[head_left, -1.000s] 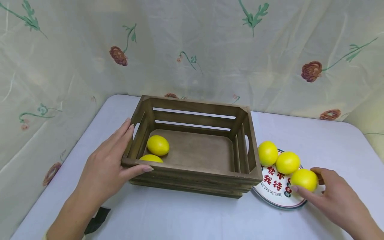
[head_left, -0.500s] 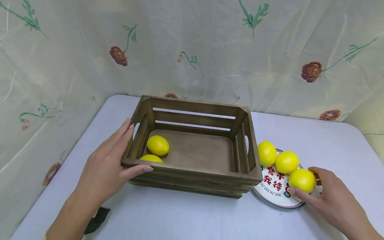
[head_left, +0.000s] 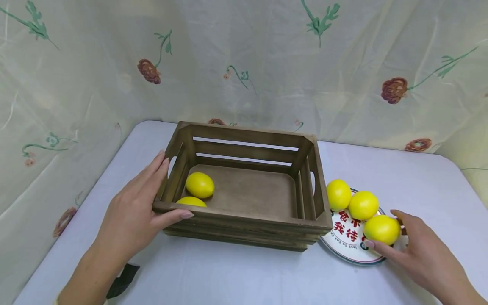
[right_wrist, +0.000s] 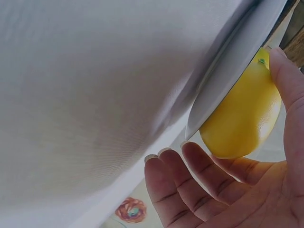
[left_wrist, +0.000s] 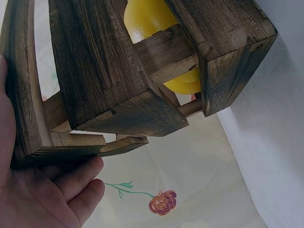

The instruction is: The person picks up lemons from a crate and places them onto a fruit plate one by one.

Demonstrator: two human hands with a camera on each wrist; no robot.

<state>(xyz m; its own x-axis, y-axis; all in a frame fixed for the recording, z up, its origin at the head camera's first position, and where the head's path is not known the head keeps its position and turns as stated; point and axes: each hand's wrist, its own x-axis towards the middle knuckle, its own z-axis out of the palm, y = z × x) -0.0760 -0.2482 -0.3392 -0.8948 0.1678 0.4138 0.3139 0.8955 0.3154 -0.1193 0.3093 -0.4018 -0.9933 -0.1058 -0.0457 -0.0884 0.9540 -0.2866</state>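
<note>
A brown slatted wooden crate (head_left: 244, 219) has two yellow lemons inside; the rear lemon (head_left: 200, 185) shows whole, the front lemon (head_left: 192, 201) is partly hidden by the front board. Against the crate's near left corner rests my left hand (head_left: 133, 207), its straight fingers along the side and its thumb across the front. On the right, a white plate (head_left: 348, 253) with red characters bears more lemons. My right hand (head_left: 431, 250) holds the nearest lemon (head_left: 382, 229) between thumb and index finger, low over the plate. In the right wrist view, its other fingers extend beside the plate (right_wrist: 213, 107).
Two other lemons, a left lemon (head_left: 338, 195) and a middle lemon (head_left: 364, 205), sit toward the plate's back. The crate's right end overlaps the plate in the head view. A floral curtain (head_left: 267, 63) hangs behind the white table (head_left: 236, 271). A dark object (head_left: 123, 280) lies by my left forearm.
My right hand and its lemon have shifted slightly left over the plate. The two other plate lemons also moved a little left. My left hand stays at the crate's corner.
</note>
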